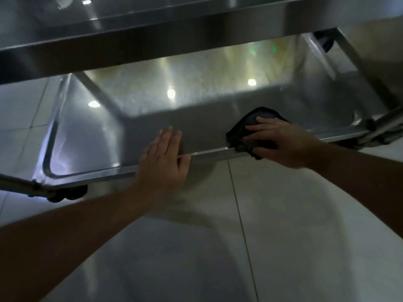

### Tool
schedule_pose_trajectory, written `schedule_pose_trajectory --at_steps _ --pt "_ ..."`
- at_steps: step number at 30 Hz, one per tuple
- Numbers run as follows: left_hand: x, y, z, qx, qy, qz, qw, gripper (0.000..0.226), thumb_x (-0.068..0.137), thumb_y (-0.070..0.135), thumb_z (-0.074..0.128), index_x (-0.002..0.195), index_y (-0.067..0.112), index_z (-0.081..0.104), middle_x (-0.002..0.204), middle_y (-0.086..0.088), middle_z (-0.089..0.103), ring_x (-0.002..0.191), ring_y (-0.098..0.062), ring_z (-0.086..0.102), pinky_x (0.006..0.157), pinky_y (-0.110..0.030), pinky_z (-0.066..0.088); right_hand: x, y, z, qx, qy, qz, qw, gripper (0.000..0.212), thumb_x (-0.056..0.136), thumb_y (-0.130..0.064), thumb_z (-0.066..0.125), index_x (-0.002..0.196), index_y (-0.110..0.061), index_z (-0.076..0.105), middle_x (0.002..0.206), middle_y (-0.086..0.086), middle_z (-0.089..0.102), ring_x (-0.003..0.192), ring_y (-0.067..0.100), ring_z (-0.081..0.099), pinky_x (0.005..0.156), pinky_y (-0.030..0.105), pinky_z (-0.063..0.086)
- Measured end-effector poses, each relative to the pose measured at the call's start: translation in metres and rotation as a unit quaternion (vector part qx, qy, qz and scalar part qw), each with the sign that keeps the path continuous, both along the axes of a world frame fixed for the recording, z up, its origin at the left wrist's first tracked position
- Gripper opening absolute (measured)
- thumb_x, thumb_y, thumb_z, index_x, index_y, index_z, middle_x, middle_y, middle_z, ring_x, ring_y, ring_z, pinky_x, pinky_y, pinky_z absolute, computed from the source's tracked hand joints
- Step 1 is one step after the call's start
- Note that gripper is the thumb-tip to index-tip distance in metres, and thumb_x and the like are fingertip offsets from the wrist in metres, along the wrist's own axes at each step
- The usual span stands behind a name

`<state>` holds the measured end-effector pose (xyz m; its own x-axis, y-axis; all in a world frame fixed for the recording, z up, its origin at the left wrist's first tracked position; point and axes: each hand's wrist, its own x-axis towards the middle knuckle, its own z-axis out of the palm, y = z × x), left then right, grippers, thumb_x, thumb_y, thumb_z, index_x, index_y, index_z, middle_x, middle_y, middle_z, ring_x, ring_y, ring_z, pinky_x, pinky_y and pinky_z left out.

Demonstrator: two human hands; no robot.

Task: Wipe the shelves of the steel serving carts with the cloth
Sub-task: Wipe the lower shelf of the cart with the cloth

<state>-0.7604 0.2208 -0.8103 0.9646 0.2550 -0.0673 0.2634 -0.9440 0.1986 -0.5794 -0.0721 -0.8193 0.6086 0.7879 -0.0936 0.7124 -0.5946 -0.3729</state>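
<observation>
Cloth [253, 129] soft, bunches; press from above | right hand [277, 141] flat on it, 3 o'clock | left hand [164, 158] open on lower shelf [152, 118] rim

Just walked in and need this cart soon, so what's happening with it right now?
A person is wiping the cart's bottom shelf. Their right hand presses a dark cloth down by the shelf's near rim, right of the middle. The left hand lies flat with straight fingers over the same rim, further left, holding nothing. The upper shelf overhangs the work. The cart stands on its casters on a tiled floor.
</observation>
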Motion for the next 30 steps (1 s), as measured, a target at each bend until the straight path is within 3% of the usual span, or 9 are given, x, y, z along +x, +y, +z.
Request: schedule_pose_trajectory --at_steps 5,11,16,19,21,24,28,30 --pt "0.010 -0.032 -0.009 0.006 -0.001 -0.034 0.999 0.081 0.096 0.059 0.020 0.166 0.018 0.030 0.175 -0.004 0.020 0.162 -0.022 0.017 0.129 -0.043 0.017 0.011 -0.052 -0.001 0.016 -0.022 -0.062 0.998 0.049 0.091 -0.052 0.058 0.138 -0.039 0.063 0.153 -0.018 0.050 0.152 0.012 0.031 0.123 0.040 0.028" --pt "0.015 -0.042 -0.027 0.023 0.035 -0.060 0.997 0.085 0.095 0.065 0.012 0.169 0.022 0.015 0.177 -0.001 0.007 0.163 -0.020 0.003 0.131 -0.041 0.008 0.030 -0.097 -0.007 -0.009 -0.056 -0.158 0.986 0.055 0.095 -0.049 0.054 0.147 -0.030 0.056 0.157 -0.007 0.048 0.152 0.021 0.031 0.123 0.042 0.025" --pt "0.014 -0.038 -0.024 0.035 0.042 -0.074 0.996 0.084 0.098 0.065 0.010 0.169 0.020 0.013 0.177 -0.001 0.007 0.163 -0.021 0.002 0.131 -0.040 0.005 0.067 -0.098 -0.008 -0.063 -0.067 -0.372 0.923 0.061 0.102 -0.054 0.039 0.154 -0.024 0.044 0.164 0.002 0.037 0.155 0.031 0.021 0.124 0.053 0.020" --pt "0.014 -0.037 -0.022 0.046 0.048 -0.088 0.994 0.084 0.100 0.065 0.009 0.169 0.019 0.012 0.177 -0.002 0.006 0.163 -0.022 0.001 0.131 -0.042 0.007 0.073 -0.069 -0.007 -0.069 -0.037 -0.443 0.893 0.063 0.102 -0.051 0.029 0.157 -0.022 0.038 0.167 0.005 0.030 0.156 0.036 0.013 0.123 0.059 0.014" --pt "0.013 -0.037 -0.022 0.047 0.034 -0.090 0.994 0.082 0.102 0.063 0.015 0.168 0.014 0.020 0.176 -0.006 0.014 0.163 -0.026 0.009 0.130 -0.046 0.014 0.066 -0.042 -0.005 -0.060 -0.031 -0.430 0.900 0.062 0.102 -0.048 0.032 0.156 -0.019 0.039 0.167 0.008 0.030 0.155 0.040 0.016 0.122 0.061 0.016" --pt "0.012 -0.037 -0.023 0.052 0.021 -0.082 0.995 0.078 0.104 0.060 0.022 0.166 0.013 0.028 0.174 -0.007 0.021 0.161 -0.028 0.019 0.129 -0.046 0.019 0.042 0.003 -0.002 -0.058 -0.044 -0.333 0.940 0.065 0.101 -0.054 0.038 0.155 -0.019 0.040 0.166 0.009 0.031 0.155 0.038 0.018 0.123 0.058 0.017" --pt "0.015 -0.032 -0.027 0.037 0.045 -0.078 0.995 0.080 0.100 0.059 0.012 0.169 0.020 0.014 0.177 0.000 0.007 0.163 -0.021 0.004 0.131 -0.041 0.008 -0.001 0.052 -0.003 -0.087 -0.041 -0.139 0.986 0.084 0.092 -0.076 0.022 0.161 -0.028 0.028 0.171 -0.002 0.019 0.159 0.026 0.007 0.127 0.050 0.009" --pt "0.017 -0.028 -0.027 0.008 0.064 -0.087 0.994 0.084 0.093 0.056 0.011 0.170 0.022 0.005 0.177 0.001 -0.003 0.163 -0.018 -0.007 0.129 -0.036 -0.004 -0.019 0.057 -0.004 -0.079 -0.045 -0.067 0.994 0.090 0.089 -0.082 0.024 0.162 -0.030 0.025 0.171 -0.004 0.018 0.159 0.022 0.005 0.128 0.046 0.007"
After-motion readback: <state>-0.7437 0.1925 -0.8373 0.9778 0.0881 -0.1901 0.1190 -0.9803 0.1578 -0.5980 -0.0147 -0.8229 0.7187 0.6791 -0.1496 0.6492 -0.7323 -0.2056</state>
